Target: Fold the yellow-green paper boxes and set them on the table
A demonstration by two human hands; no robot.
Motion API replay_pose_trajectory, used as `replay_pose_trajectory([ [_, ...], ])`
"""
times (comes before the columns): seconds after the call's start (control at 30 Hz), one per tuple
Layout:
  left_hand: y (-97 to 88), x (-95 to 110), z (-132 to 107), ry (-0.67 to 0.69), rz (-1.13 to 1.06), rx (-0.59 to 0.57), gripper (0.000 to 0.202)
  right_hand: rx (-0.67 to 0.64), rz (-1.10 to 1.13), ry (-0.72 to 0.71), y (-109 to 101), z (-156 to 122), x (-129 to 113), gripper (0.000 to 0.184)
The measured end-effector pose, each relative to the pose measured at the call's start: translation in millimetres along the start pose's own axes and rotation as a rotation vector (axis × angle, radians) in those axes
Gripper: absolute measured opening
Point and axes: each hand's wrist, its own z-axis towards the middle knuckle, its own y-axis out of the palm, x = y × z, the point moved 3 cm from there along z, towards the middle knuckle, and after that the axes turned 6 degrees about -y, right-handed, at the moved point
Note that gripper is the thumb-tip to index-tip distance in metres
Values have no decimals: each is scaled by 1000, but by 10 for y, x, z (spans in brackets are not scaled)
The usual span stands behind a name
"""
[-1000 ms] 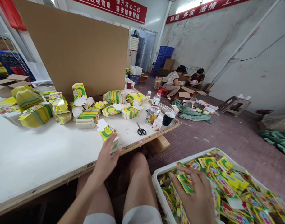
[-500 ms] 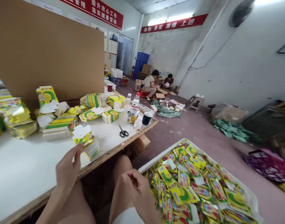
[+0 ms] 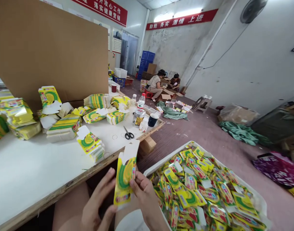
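Note:
A yellow and green small carton [image 3: 125, 179] stands tilted above my lap, its white top flaps raised. My right hand [image 3: 147, 192] pinches its right edge between thumb and fingers. Beside the carton's left edge is my left hand [image 3: 98, 200], fingers apart and curved; its thumb tip lies close to the carton's lower corner, and I cannot tell whether it touches. On the white table [image 3: 65, 166], a stack of flat cartons [image 3: 91, 144] lies near the front edge. At my right, a white tray [image 3: 263, 205] holds many filled yellow packs [image 3: 185, 194].
Scissors [image 3: 129, 133], a dark cup [image 3: 153, 119], a glass jar [image 3: 138, 117] and a red-capped bottle [image 3: 141, 100] stand near the table's right end. More carton stacks [image 3: 63, 126] line a cardboard panel [image 3: 53, 51]. Two people [image 3: 156, 84] sit farther back among boxes.
My left hand has left the carton stack on the table and come over my lap. One carton is now upright in front of me, gripped by my right hand, which was pinched near the tray.

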Motion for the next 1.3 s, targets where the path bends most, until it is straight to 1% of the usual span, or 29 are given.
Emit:
replay_pose_trajectory([
  [0.07, 29, -118, -14, -337, -326, 93, 50, -15, 22, -16, 1, -35, 74, 42],
  [0.1, 61, -165, -22, -495, -486, 109, 49, -18, 28, -11, 3, -54, 122, 44],
  [0.13, 102, -195, -30, -634, -625, 98, 48, -19, 33, -4, 7, -71, 167, 44],
  [0.17, 148, -208, -35, -746, -735, 65, 47, -22, 37, 2, 11, -85, 203, 44],
  [0.2, 189, -205, -35, -825, -817, 23, 47, -25, 38, 5, 15, -96, 224, 43],
  [0.23, 223, -188, -28, -863, -877, -21, 48, -25, 34, 10, 16, -105, 232, 43],
  [0.27, 248, -164, -15, -871, -917, -62, 50, -17, 17, 10, 12, -112, 223, 42],
  [0.33, 274, -113, 21, -840, -927, -131, 53, 11, -84, 1, -9, -125, 176, 42],
  [0.4, 278, -76, 64, -782, -880, -167, 53, 44, -245, -22, -42, -139, 116, 43],
  [0.43, 277, -69, 83, -756, -853, -166, 50, 59, -323, -48, -57, -148, 88, 44],
  [0.53, 283, -105, 109, -739, -807, -112, 40, 67, -481, -124, -79, -176, 49, 43],
  [0.63, 314, -196, 92, -764, -741, -27, 38, 32, -500, -105, -69, -199, 82, 33],
  [0.67, 330, -223, 84, -760, -706, -4, 38, 34, -495, -93, -67, -203, 95, 29],
  [0.73, 365, -256, 70, -731, -626, 22, 38, 71, -507, -102, -75, -206, 101, 27],
  [0.8, 390, -253, 60, -683, -551, 36, 43, 114, -548, -131, -87, -203, 78, 27],
  [0.87, 388, -221, 54, -641, -506, 41, 54, 119, -537, -164, -92, -196, 29, 25],
  [0.9, 378, -198, 54, -626, -492, 23, 58, 104, -507, -178, -92, -192, -2, 29],
  [0.93, 365, -172, 59, -617, -482, -14, 60, 81, -467, -187, -91, -188, -35, 38],
  [1.0, 328, -120, 78, -612, -476, -128, 61, 9, -391, -173, -94, -181, -95, 52],
  [1.03, 306, -98, 89, -619, -480, -188, 60, -29, -370, -147, -101, -178, -116, 54],
  [1.1, 264, -60, 112, -640, -510, -275, 53, -90, -359, -92, -125, -172, -147, 49],
  [1.17, 245, -31, 122, -669, -572, -336, 42, -120, -403, -74, -158, -161, -176, 40],
  [1.23, 252, -8, 114, -695, -642, -387, 34, -145, -482, -88, -181, -144, -207, 29],
  [1.3, 264, 2, 93, -712, -697, -408, 36, -176, -565, -118, -183, -127, -237, 26],
])
